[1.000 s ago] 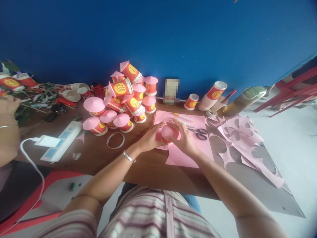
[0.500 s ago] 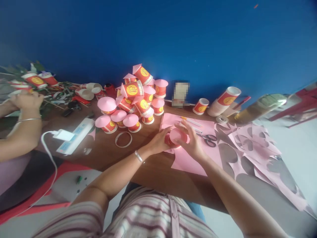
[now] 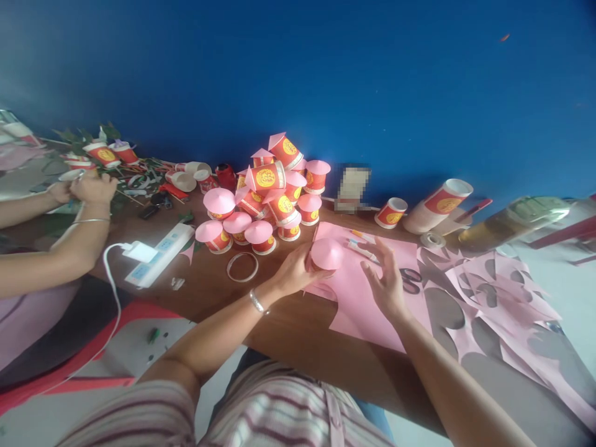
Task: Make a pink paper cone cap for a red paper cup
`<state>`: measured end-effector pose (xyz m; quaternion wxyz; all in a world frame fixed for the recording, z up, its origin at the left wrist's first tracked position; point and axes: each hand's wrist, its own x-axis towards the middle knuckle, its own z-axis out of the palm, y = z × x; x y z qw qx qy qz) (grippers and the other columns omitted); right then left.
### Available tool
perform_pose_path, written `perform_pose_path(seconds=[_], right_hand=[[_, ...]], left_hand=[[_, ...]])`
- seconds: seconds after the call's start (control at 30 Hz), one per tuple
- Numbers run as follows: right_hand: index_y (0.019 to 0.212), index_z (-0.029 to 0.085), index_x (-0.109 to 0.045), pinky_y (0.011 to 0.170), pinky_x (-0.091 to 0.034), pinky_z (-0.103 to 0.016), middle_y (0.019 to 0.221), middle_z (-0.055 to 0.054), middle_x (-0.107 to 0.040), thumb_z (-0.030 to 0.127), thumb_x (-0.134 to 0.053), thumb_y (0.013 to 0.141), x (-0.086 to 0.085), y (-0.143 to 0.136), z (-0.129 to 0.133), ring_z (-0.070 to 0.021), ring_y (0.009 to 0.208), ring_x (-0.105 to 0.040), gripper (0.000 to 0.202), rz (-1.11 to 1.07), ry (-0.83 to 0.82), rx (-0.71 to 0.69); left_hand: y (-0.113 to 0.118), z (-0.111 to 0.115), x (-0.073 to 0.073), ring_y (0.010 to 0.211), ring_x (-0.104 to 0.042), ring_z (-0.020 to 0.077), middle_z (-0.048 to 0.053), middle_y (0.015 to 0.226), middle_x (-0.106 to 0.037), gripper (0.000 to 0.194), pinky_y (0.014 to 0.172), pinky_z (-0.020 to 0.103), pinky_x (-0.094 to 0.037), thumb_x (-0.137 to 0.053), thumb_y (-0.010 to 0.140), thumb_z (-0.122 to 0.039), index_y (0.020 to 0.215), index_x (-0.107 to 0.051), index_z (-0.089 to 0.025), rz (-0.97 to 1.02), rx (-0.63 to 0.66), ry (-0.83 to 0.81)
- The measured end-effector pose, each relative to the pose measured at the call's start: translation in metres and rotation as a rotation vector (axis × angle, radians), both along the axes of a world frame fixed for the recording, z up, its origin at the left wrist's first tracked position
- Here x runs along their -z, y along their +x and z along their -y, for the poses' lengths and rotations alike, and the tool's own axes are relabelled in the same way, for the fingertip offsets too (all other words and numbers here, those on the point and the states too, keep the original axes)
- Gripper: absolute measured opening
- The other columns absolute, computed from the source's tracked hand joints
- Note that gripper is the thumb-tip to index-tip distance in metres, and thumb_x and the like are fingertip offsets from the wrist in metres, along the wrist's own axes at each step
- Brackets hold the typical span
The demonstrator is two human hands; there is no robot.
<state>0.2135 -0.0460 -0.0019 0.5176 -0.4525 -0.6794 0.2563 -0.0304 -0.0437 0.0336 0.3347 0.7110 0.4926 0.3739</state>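
Observation:
My left hand is closed round a red paper cup topped with a pink paper cone; the cup itself is mostly hidden under the cone and behind my fingers. To the right, my right hand is apart from the cup, fingers spread, holding nothing. Beneath it lie pink paper sheets. Black-handled scissors rest on the paper beside that hand, and pens lie just beyond its fingertips. Left of my hands, a heap of red cups with pink cone tops stands on the table.
Pink paper offcuts cover the right side. Behind stand a single paper cup, a cup stack, a tape roll and a bottle. A white ring and power strip lie left, near another person's hands.
My right hand has let go of the cone-topped cup and moved right, its fingers opening. The cup stays in my left hand, its cone now facing upward. The whole view has shifted slightly.

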Motion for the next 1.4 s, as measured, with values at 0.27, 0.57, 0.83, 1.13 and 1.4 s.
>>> perform_pose_path(seconds=[0.27,0.57,0.83,1.13,1.4], right_hand=[[0.152,0.023,-0.042,0.104,-0.055,-0.056,0.131,-0.016,-0.070,0.044,-0.060,0.101,0.014,0.002,0.000,-0.0301,0.121,-0.069,0.058,0.112,0.036,0.020],[0.148,0.024,-0.043,0.101,-0.055,-0.052,0.127,-0.013,-0.072,0.042,-0.057,0.101,0.017,0.004,0.003,-0.0289,0.120,-0.068,0.053,0.116,-0.057,0.002],[0.143,0.027,-0.051,0.102,-0.053,-0.053,0.124,-0.011,-0.073,0.043,-0.060,0.096,0.018,0.001,0.001,-0.0304,0.120,-0.068,0.051,0.147,-0.182,0.020],[0.140,0.027,-0.054,0.102,-0.053,-0.052,0.123,-0.010,-0.073,0.035,-0.059,0.093,0.022,0.000,0.000,-0.0302,0.119,-0.068,0.048,0.179,-0.249,0.017],[0.144,0.030,-0.054,0.099,-0.056,-0.049,0.122,-0.009,-0.073,0.027,-0.056,0.090,0.011,-0.002,0.003,-0.0301,0.115,-0.069,0.054,0.194,-0.324,-0.006]], left_hand=[[-0.047,0.013,0.020,0.113,-0.072,0.0325,0.013,0.121,-0.075,0.057,0.096,0.046,-0.059,-0.081,0.079,-0.042,0.126,-0.062,-0.016,-0.105,-0.236,0.047],[-0.063,0.011,0.039,0.113,-0.073,0.0332,0.016,0.122,-0.076,0.058,0.097,0.045,-0.061,-0.082,0.079,-0.040,0.127,-0.062,-0.015,-0.211,-0.362,0.134],[-0.063,0.013,0.047,0.117,-0.072,0.0327,0.016,0.126,-0.075,0.055,0.100,0.044,-0.060,-0.080,0.083,-0.044,0.127,-0.061,-0.016,-0.228,-0.426,0.212],[-0.067,0.010,0.052,0.128,-0.067,0.0346,0.020,0.135,-0.070,0.062,0.106,0.044,-0.057,-0.076,0.087,-0.044,0.136,-0.057,-0.013,-0.277,-0.428,0.233],[-0.073,0.006,0.054,0.121,-0.071,0.0352,0.020,0.130,-0.073,0.065,0.099,0.044,-0.061,-0.081,0.083,-0.036,0.139,-0.056,-0.012,-0.314,-0.464,0.231]])
